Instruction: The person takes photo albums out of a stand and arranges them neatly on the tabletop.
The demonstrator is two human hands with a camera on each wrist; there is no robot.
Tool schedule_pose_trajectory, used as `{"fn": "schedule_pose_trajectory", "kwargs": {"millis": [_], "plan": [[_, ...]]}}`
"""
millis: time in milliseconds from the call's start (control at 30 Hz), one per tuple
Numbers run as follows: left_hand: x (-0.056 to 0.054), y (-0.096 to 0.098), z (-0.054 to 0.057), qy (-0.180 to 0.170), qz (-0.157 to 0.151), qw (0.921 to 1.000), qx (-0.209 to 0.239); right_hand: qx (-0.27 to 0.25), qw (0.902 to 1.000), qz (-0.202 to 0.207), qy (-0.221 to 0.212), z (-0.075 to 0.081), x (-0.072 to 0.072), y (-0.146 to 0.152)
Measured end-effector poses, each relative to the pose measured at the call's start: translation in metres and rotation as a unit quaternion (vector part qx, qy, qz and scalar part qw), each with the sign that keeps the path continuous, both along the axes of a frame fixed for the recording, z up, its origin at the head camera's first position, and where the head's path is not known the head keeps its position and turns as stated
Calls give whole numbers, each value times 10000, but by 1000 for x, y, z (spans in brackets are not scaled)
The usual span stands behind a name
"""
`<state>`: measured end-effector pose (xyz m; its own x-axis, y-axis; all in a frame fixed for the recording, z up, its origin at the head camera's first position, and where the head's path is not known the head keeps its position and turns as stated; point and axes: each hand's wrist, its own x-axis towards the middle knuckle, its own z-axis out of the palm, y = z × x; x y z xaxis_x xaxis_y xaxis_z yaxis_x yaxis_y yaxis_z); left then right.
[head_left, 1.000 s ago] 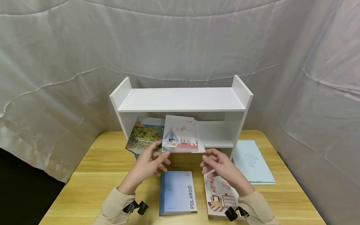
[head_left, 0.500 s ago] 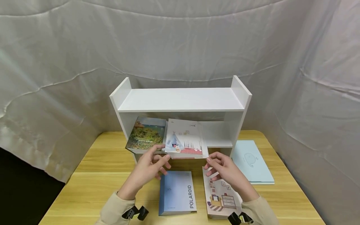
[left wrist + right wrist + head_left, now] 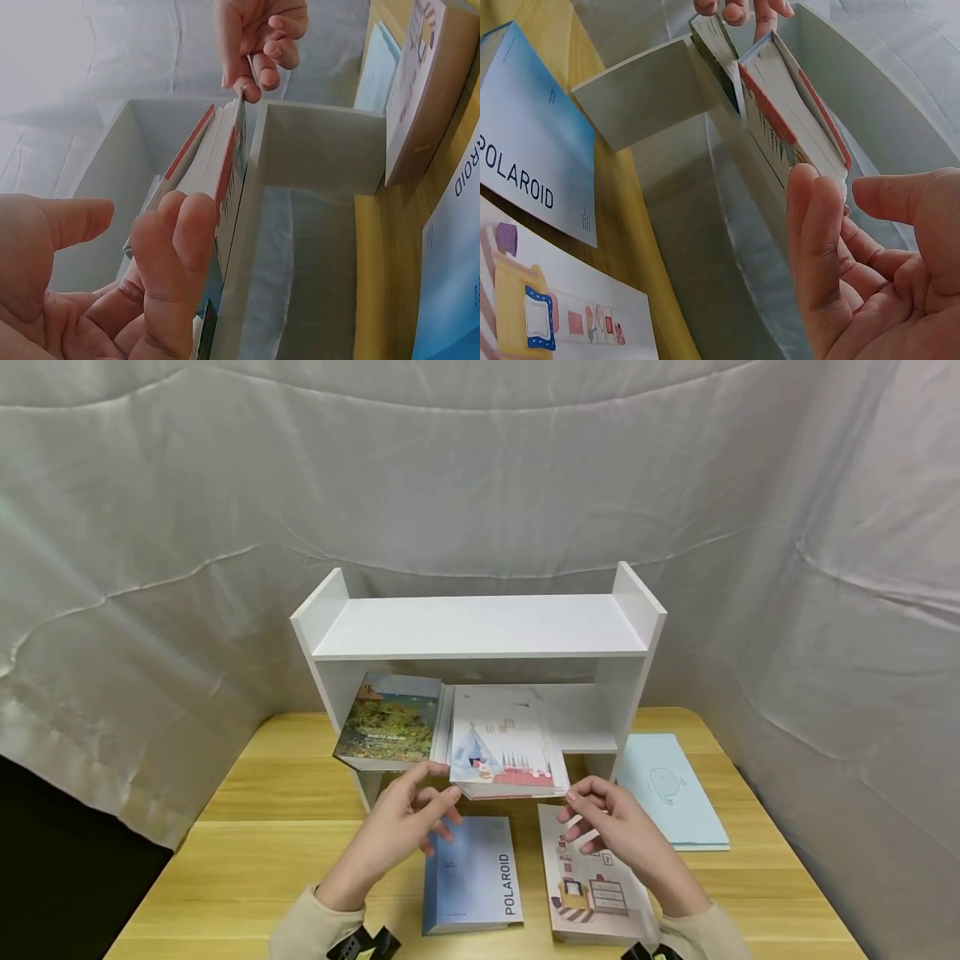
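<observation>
flanking the tent album [image 3: 501,739], left hand [image 3: 397,822] and right hand [image 3: 624,828] touch its corners, fingers [image 3: 821,247] parted, gripping nothing.

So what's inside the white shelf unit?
At the middle board: a photo album and a tent-picture book; what lies directly beneath them is covered.

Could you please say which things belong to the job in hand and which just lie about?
Probably in the job:
white tent-picture book, between left hand and right hand
white shelf unit

Seemingly just lying about:
green landscape photo album on the shelf
blue rectangular POLAROID album
pale pink furniture-picture book
thin light-blue whale-print book
</observation>
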<state>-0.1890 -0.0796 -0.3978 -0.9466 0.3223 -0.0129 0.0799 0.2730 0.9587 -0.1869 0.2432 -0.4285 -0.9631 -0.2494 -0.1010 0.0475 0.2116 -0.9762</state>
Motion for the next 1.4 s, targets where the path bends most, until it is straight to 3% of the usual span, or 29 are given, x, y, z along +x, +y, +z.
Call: {"fn": "schedule_pose_trajectory", "kwargs": {"millis": [300,800,1067,1400], "plan": [[7,3,-3,-234,-329,9989,220,19,9998,-191,-79,-3,12,12],[0,6,-17,-827,-512,9944,410,90,9998,-8,-160,-11,8,18],[-2,9,-23,-857,-667,9935,354,21,9998,150,-115,-18,7,21],[0,8,-25,-955,-596,9928,411,-34,9998,205,16,-19,11,20]]}}
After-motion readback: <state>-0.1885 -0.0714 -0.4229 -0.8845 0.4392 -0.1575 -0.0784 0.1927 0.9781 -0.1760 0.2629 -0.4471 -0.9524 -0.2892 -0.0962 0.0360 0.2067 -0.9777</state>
